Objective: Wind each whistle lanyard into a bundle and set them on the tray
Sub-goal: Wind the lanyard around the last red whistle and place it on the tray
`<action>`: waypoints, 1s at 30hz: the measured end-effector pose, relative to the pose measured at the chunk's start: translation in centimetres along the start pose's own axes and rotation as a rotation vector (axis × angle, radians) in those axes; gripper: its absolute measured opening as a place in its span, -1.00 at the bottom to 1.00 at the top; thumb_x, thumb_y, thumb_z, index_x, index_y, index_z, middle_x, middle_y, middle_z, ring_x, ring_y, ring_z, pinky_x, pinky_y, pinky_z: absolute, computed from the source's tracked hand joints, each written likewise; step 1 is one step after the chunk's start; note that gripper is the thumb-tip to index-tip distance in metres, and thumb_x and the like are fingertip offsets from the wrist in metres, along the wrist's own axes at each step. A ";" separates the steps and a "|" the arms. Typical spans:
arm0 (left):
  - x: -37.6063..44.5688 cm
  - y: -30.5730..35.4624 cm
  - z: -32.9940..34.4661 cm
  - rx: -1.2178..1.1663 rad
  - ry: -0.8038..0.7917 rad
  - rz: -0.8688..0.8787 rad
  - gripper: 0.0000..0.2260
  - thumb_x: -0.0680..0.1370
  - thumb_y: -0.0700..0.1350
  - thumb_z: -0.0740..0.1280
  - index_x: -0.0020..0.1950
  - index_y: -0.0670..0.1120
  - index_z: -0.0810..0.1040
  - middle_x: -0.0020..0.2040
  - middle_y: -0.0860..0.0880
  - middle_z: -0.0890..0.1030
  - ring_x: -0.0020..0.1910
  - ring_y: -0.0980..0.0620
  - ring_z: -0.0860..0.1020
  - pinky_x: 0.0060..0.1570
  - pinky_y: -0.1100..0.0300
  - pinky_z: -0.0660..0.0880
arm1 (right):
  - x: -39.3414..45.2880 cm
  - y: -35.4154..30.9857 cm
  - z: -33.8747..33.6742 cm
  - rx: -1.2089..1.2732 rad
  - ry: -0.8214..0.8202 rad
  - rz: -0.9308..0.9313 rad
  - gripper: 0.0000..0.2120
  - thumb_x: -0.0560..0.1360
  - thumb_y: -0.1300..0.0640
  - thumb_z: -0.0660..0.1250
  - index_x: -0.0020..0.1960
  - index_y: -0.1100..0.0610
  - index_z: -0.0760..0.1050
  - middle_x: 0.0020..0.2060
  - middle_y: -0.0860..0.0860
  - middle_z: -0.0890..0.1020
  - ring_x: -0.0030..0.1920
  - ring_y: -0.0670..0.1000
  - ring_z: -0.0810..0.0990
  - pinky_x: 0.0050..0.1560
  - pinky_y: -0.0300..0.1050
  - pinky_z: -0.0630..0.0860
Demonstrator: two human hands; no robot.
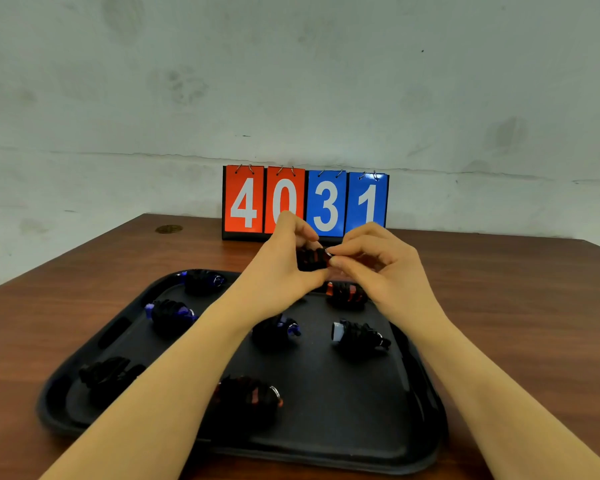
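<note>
Head view – forward and down, near the tray (pixel 326 445), wall behind

left hand (pixel 284 265), right hand (pixel 378 261), fingers (pixel 340 262) pinching together

You sit at a staged recording bench, not a home or shop. The brown wood-grain table (pixel 499 306) is your landmark: a bare, stained, pale wall (pixel 291 81) rises straight behind its far edge, and a flip scoreboard (pixel 305 202) reading 4031 stands at that edge. Near the table's far left corner lies a small round mark (pixel 168 229).
</note>
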State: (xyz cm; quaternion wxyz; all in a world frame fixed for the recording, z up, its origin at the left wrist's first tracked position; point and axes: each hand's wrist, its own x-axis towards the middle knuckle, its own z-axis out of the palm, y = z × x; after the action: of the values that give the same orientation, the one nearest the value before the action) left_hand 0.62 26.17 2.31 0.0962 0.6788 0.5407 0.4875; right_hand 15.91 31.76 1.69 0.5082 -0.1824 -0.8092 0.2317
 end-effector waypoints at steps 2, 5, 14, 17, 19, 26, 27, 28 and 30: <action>0.1 -0.1 -0.1 -0.007 -0.009 -0.007 -0.59 0.37 -0.03 0.48 0.04 0.04 0.29 -0.06 0.13 0.48 -0.03 0.24 0.50 -0.04 0.50 0.42 | 0.1 0.0 0.0 -0.009 -0.013 0.009 -0.86 0.41 0.30 0.41 -0.12 0.08 0.62 -0.15 -0.02 0.53 -0.13 -0.09 0.55 -0.11 -0.29 0.51; 0.1 -0.1 -0.2 0.017 -0.043 -0.003 -0.60 0.38 -0.04 0.47 0.08 0.02 0.33 -0.03 0.18 0.48 -0.01 0.33 0.47 -0.02 0.55 0.38 | 0.2 -0.1 -0.2 -0.030 -0.110 0.040 -0.87 0.43 0.30 0.39 -0.14 0.08 0.56 -0.15 -0.04 0.52 -0.19 -0.07 0.55 -0.18 -0.30 0.50; 0.1 -0.1 0.0 0.022 -0.113 0.051 -0.75 0.51 -0.18 0.33 0.12 -0.01 0.34 0.02 0.19 0.45 0.04 0.30 0.45 -0.09 0.61 0.36 | 0.2 -0.6 -0.4 0.345 -0.057 0.253 -0.89 0.47 0.38 0.31 -0.13 0.20 0.50 -0.27 0.11 0.61 -0.23 0.07 0.65 -0.11 -0.07 0.62; 0.1 -0.4 -0.1 0.021 -0.117 0.073 -0.83 0.56 -0.18 0.24 0.11 -0.01 0.33 0.12 0.06 0.45 0.12 0.21 0.43 -0.02 0.58 0.36 | 0.2 -0.8 -0.1 0.409 0.005 0.292 -0.88 0.46 0.38 0.32 -0.13 0.19 0.53 -0.28 0.10 0.63 -0.25 0.04 0.66 -0.13 -0.15 0.61; 0.1 -0.6 -0.1 0.033 -0.110 0.072 -0.84 0.57 -0.15 0.22 0.12 0.00 0.32 0.17 0.03 0.43 0.15 0.19 0.42 -0.02 0.57 0.37 | 0.3 -1.0 0.1 0.382 0.050 0.290 -0.86 0.45 0.38 0.32 -0.14 0.17 0.54 -0.27 0.07 0.63 -0.29 -0.01 0.65 -0.17 -0.25 0.58; 0.4 -0.4 -0.1 0.098 -0.051 0.069 -0.74 0.53 -0.13 0.30 0.17 0.07 0.33 0.18 0.06 0.40 0.17 0.21 0.38 0.03 0.52 0.32 | 0.5 -1.0 0.3 0.351 0.102 0.341 -0.91 0.47 0.37 0.30 -0.13 0.22 0.53 -0.32 0.09 0.62 -0.31 0.00 0.62 -0.16 -0.21 0.59; 0.5 -0.3 -0.2 0.108 -0.042 0.069 -0.73 0.52 -0.12 0.32 0.17 0.06 0.35 0.18 0.07 0.42 0.17 0.21 0.38 0.05 0.51 0.29 | 0.5 -1.0 0.3 0.350 0.117 0.353 -0.91 0.47 0.37 0.31 -0.13 0.22 0.54 -0.33 0.09 0.63 -0.31 0.00 0.62 -0.15 -0.20 0.60; 0.6 -0.2 -0.2 0.120 -0.030 0.070 -0.72 0.51 -0.12 0.33 0.18 0.06 0.37 0.17 0.07 0.43 0.16 0.21 0.38 0.05 0.51 0.27 | 0.6 -1.0 0.3 0.347 0.128 0.366 -0.92 0.47 0.36 0.31 -0.13 0.23 0.54 -0.33 0.10 0.63 -0.31 0.00 0.63 -0.14 -0.19 0.60; 0.7 0.0 -0.3 0.154 -0.003 0.068 -0.70 0.50 -0.11 0.35 0.20 0.03 0.40 0.16 0.09 0.46 0.14 0.22 0.39 0.05 0.52 0.25 | 0.8 -1.1 0.4 0.342 0.148 0.391 -0.93 0.46 0.36 0.32 -0.12 0.25 0.55 -0.32 0.11 0.64 -0.31 0.00 0.64 -0.16 -0.20 0.60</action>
State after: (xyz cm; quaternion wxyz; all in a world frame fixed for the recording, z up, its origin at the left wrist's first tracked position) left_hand 0.36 26.66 2.88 0.0280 0.7030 0.5529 0.4464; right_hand 15.19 31.20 2.77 0.5350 -0.2631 -0.6683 0.4448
